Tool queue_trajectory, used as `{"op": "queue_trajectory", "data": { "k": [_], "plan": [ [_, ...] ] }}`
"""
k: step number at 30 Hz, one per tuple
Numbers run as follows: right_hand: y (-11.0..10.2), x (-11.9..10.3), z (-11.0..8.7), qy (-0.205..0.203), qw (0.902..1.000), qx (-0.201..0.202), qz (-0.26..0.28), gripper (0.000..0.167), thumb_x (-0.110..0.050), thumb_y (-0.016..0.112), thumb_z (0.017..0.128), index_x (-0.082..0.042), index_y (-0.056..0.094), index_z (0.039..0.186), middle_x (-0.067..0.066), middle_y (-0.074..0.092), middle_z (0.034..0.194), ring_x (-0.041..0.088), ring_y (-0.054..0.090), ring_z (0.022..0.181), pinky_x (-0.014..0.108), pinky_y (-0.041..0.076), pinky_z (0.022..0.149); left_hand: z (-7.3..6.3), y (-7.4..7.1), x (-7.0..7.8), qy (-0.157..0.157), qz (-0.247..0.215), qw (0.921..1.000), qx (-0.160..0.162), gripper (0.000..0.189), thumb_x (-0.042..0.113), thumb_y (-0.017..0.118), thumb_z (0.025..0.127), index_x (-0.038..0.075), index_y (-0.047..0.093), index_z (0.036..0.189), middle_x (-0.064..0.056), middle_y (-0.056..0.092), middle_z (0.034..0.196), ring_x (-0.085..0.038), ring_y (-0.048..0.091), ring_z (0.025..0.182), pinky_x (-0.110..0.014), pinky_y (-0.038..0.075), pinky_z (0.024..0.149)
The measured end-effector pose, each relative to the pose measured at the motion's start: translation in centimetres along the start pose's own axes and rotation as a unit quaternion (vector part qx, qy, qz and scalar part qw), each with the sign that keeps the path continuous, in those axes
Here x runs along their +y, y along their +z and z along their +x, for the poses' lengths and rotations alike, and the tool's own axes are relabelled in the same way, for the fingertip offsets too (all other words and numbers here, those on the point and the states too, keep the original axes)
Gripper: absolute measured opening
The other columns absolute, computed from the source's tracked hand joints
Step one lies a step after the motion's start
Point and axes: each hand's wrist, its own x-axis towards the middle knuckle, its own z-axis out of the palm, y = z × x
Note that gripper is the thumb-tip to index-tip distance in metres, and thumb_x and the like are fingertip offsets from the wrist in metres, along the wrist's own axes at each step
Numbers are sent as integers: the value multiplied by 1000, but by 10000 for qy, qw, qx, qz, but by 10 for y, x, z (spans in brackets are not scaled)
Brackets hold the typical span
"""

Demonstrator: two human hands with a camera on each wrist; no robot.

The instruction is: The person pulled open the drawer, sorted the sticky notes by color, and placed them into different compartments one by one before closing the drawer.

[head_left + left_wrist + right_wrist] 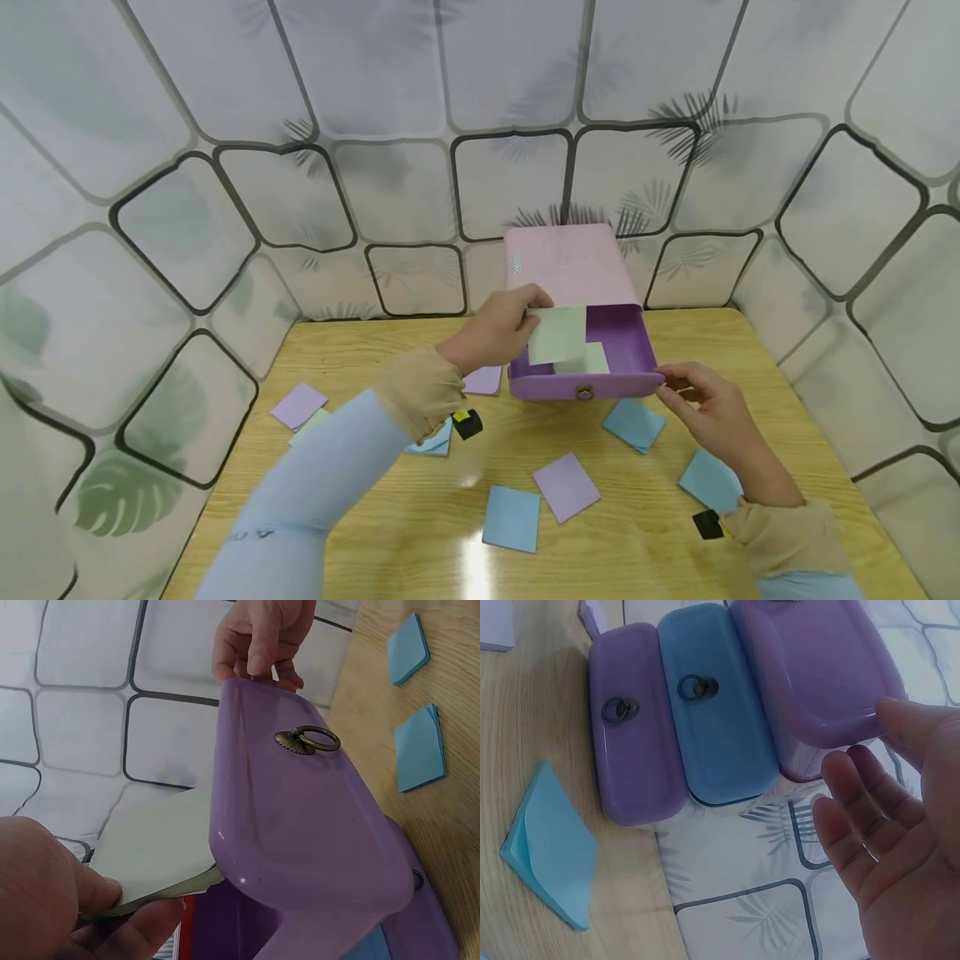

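Note:
My left hand [501,327] pinches a pad of pale green sticky notes [558,335] between thumb and fingers, over the pulled-out purple drawer [540,387]. The pad's layered edge shows in the left wrist view, beside the drawer front. Inside the drawer lies another pale green piece of note paper [597,358], partly covered by the held pad. My right hand [705,412] holds the drawer's right front corner, thumb against its front. This is the top drawer of a small chest with a pink top [570,265]. A brass ring pull [307,740] hangs on its front.
Below the top drawer, a blue drawer [727,742] and a purple drawer [637,776] are closed. Purple pads [566,487] and blue pads [512,518] lie scattered on the wooden table [375,533]. A patterned curtain [405,192] stands behind the chest.

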Motion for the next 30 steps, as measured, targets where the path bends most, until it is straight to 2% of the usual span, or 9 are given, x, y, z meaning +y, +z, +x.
{"op": "queue_trajectory", "data": {
  "k": [5, 9, 17, 26, 30],
  "plan": [
    [0, -2, -1, 34, 10000, 9, -10, 30, 21, 66, 77, 7, 65, 104, 16, 66, 95, 7, 61, 84, 12, 48, 67, 5, 5, 4, 106, 37, 9999, 35, 21, -1, 44, 97, 7, 58, 110, -5, 66, 101, -11, 60, 81, -22, 47, 70],
    [1, -2, -1, 10, 10000, 7, -13, 31, 21, 66, 77, 7, 65, 105, 16, 66, 95, 8, 61, 83, 12, 48, 66, 10, 10, 5, 106, 50, 9999, -1, 22, -2, 44, 96, 7, 58, 110, -4, 65, 101, -10, 59, 81, -22, 47, 71],
    [1, -1, 0, -72, 10000, 16, -36, 33, 22, 66, 75, 7, 65, 104, 17, 66, 95, 10, 61, 82, 12, 49, 67, 21, 24, 4, 72, 227, 9995, -230, 26, -2, 44, 97, 5, 57, 118, -8, 64, 115, -16, 60, 104, -23, 47, 86],
    [1, -2, -1, -2, 10000, 13, -26, 32, 21, 66, 77, 7, 65, 105, 17, 66, 95, 9, 62, 83, 12, 49, 67, 22, 36, 6, 3, 326, 9988, -370, 23, 0, 45, 97, 6, 59, 115, -6, 65, 109, -11, 60, 92, -22, 47, 77],
    [1, -3, -1, -6, 10000, 15, -40, 32, 21, 66, 77, 7, 65, 105, 16, 66, 95, 9, 61, 82, 11, 49, 67, 22, 38, 5, -112, 499, 9982, -325, 23, 1, 47, 97, 6, 59, 115, -7, 66, 110, -13, 60, 93, -24, 48, 78]
  ]
}}
